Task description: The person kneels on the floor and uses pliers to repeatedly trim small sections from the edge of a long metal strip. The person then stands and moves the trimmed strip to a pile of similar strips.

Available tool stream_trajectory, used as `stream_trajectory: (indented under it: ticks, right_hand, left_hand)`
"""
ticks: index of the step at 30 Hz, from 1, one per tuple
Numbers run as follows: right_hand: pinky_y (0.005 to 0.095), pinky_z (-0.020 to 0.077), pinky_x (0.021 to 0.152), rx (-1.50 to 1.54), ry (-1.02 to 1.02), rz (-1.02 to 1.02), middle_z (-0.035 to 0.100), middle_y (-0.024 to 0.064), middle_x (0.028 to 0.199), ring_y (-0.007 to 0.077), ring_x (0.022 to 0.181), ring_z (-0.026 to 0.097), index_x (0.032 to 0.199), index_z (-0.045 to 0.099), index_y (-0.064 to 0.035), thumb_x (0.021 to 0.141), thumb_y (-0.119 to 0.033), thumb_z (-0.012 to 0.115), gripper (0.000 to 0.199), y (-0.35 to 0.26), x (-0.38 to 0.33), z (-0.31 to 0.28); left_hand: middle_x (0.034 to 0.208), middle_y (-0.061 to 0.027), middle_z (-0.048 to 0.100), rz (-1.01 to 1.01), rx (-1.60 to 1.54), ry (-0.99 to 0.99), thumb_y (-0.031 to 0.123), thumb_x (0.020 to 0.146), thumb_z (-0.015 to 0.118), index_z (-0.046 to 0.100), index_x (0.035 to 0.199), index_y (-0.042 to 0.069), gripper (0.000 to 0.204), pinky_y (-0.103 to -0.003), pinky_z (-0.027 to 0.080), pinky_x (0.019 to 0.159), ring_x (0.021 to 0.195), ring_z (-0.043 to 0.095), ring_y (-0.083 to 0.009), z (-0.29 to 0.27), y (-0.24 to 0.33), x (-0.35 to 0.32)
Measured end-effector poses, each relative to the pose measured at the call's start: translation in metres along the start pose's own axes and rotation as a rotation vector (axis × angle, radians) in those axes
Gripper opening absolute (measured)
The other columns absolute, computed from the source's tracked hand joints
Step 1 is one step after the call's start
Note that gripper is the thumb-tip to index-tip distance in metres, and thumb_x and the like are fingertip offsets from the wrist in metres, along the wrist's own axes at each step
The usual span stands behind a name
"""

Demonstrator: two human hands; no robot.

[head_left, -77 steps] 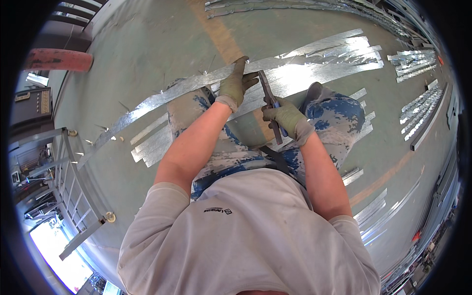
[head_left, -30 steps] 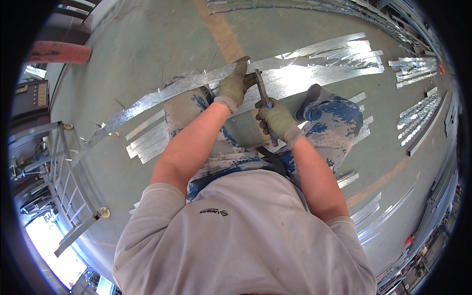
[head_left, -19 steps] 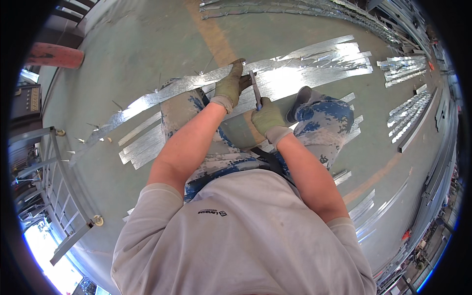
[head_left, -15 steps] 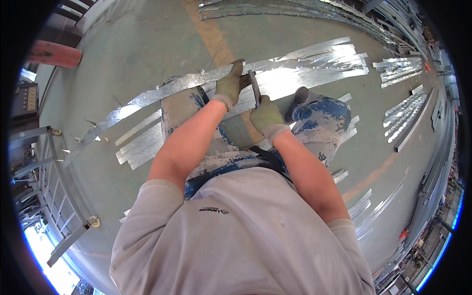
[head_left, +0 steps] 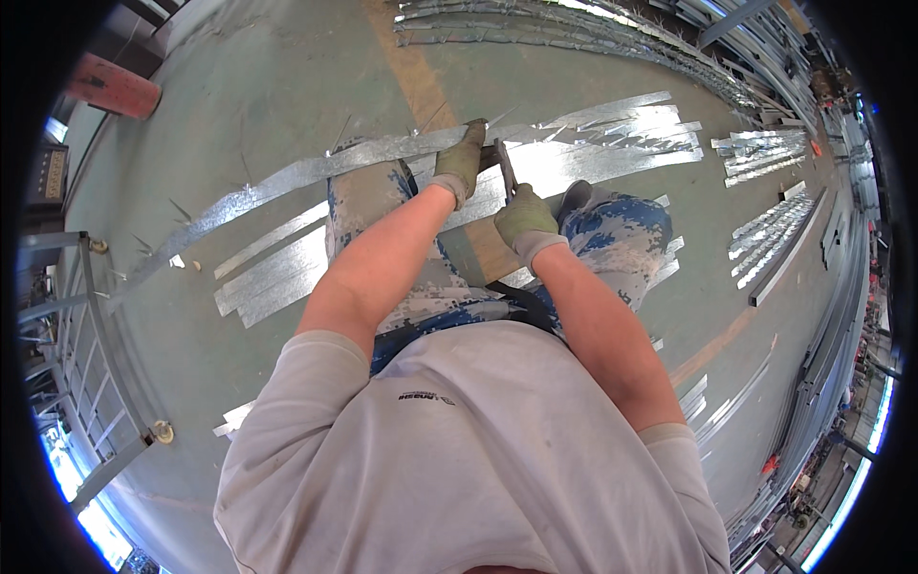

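A long shiny metal strip (head_left: pixel 287 177) with thin pointed spikes along it stretches from the lower left across my left knee. My left hand (head_left: pixel 461 161), in a green work glove, is closed around this strip. In my gloved right hand (head_left: pixel 525 216) is a slim grey metal tool (head_left: pixel 506 170), held upright with its far end close beside the left hand. Its exact kind is not clear. A dark piece (head_left: pixel 489 154) shows between the left hand and the tool. Beneath both hands, flat shiny metal sheets (head_left: pixel 564 165) lie on the floor.
More flat strips (head_left: pixel 277 282) lie left of my left knee. Spiked strips (head_left: pixel 535 33) are laid out at the far side, with bundles (head_left: pixel 760 153) to the right. A wheeled metal frame (head_left: pixel 105 364) stands at the left, and a red cylinder (head_left: pixel 115 86) at far left.
My view has shifted slightly. Both hands appear a little farther right in it, still holding the spiked strip and the tool. The tool's tilt has changed slightly.
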State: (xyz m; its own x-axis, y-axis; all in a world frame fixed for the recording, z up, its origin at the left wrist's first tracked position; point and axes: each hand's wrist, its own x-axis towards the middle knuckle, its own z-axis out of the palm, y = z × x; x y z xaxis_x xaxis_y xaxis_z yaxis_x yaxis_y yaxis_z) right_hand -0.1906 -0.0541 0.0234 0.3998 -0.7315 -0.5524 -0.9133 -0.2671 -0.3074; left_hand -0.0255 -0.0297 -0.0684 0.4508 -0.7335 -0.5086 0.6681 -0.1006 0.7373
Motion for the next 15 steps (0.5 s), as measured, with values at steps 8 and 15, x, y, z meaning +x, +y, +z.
stream_trajectory:
  ticks: [8, 15]
  right_hand:
    - [0.0522, 0.0548, 0.114, 0.036, 0.025, 0.007, 0.071, 0.0318, 0.141, 0.0465, 0.134, 0.069, 0.142, 0.060, 0.0033, 0.098, -0.018, 0.065, 0.050, 0.006, 0.003, 0.008]
    - [0.0523, 0.0559, 0.112, 0.043, -0.013, -0.002, 0.074, 0.0276, 0.136, 0.0441, 0.130, 0.072, 0.147, 0.059, -0.0017, 0.102, -0.021, 0.066, 0.049, 0.007, 0.001, 0.004]
  left_hand:
    - [0.135, -0.0241, 0.072, -0.077, -0.166, 0.075, 0.036, 0.111, 0.068, 0.053, 0.160, 0.003, 0.061, -0.040, 0.062, 0.106, 0.117, 0.076, -0.0305, 0.018, 0.012, -0.017]
    - [0.131, -0.0225, 0.072, 0.026, -0.225, 0.062, 0.038, 0.107, 0.076, 0.056, 0.155, 0.003, 0.063, -0.045, 0.063, 0.104, 0.117, 0.074, -0.0340, 0.007, -0.003, -0.009]
